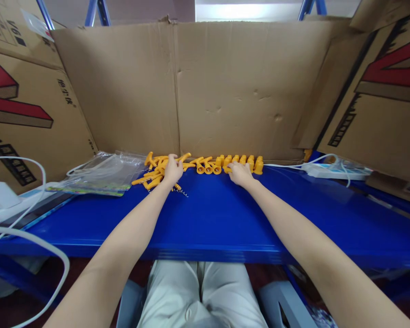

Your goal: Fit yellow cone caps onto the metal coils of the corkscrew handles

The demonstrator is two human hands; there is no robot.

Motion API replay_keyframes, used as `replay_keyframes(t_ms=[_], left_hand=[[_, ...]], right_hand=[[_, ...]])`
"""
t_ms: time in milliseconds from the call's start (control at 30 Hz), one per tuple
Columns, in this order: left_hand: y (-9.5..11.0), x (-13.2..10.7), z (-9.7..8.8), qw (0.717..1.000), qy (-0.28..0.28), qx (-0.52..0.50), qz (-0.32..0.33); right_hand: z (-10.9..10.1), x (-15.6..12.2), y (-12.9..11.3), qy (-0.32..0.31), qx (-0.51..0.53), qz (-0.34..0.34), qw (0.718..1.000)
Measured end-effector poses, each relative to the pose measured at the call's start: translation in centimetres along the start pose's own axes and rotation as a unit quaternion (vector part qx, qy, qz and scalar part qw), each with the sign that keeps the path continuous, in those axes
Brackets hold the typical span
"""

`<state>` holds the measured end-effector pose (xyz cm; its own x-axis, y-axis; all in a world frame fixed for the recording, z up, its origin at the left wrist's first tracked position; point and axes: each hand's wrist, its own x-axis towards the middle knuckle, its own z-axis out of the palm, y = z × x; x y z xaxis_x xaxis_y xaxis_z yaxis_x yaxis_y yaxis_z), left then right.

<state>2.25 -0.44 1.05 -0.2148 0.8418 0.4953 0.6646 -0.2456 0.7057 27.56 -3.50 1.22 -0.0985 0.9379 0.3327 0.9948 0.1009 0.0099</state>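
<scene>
A heap of orange plastic T-shaped pieces (pixel 154 172) lies at the back of the blue table (pixel 212 218). My left hand (pixel 172 171) rests on that heap, fingers curled over a piece. To the right stands a row of small orange plastic caps (pixel 246 160), with several orange pieces (pixel 207 167) lying between heap and row. My right hand (pixel 239 174) reaches the left end of the row, its fingers bent down onto a cap. A thin metal spring (pixel 181 193) lies on the table below my left hand.
A cardboard wall (pixel 225 86) closes the back, with printed boxes (pixel 17 105) on both sides. Clear plastic bags (pixel 102 175) lie at the left. A white power strip (pixel 328 171) with cables sits at the right; a white charger and cable (pixel 0 196) at far left.
</scene>
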Motion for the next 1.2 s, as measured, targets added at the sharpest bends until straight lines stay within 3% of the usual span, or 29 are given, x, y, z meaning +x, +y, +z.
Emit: replay_keyframes(t_ms=[100, 200, 400, 667, 900, 1067, 1200], left_hand=[[0.3, 0.5, 0.4, 0.985, 0.055, -0.147, -0.065], [0.7, 0.8, 0.4, 0.965, 0.090, -0.236, -0.076], [1.8, 0.4, -0.3, 0.946, 0.080, -0.310, -0.060], [2.2, 0.1, -0.5, 0.931, 0.100, -0.343, -0.067], [2.5, -0.2, -0.7, 0.945, 0.099, -0.311, -0.031], [2.2, -0.3, -0.9, 0.955, 0.094, -0.282, -0.002], [2.3, -0.2, -1.0, 0.950, 0.083, -0.298, -0.027]], right_hand=[[0.0, -0.3, 0.0, -0.003, 0.024, -0.003, 1.000], [-0.1, -0.3, -0.1, -0.001, 0.045, -0.011, 0.999], [-0.1, 0.0, -0.2, 0.024, 0.101, -0.010, 0.995], [0.4, 0.4, 0.3, 0.023, 0.188, 0.045, 0.981], [0.7, 0.0, 0.0, -0.052, 0.148, 0.067, 0.985], [0.2, -0.3, -0.3, -0.038, 0.094, 0.020, 0.995], [0.2, -0.2, -0.2, -0.019, 0.079, -0.041, 0.996]])
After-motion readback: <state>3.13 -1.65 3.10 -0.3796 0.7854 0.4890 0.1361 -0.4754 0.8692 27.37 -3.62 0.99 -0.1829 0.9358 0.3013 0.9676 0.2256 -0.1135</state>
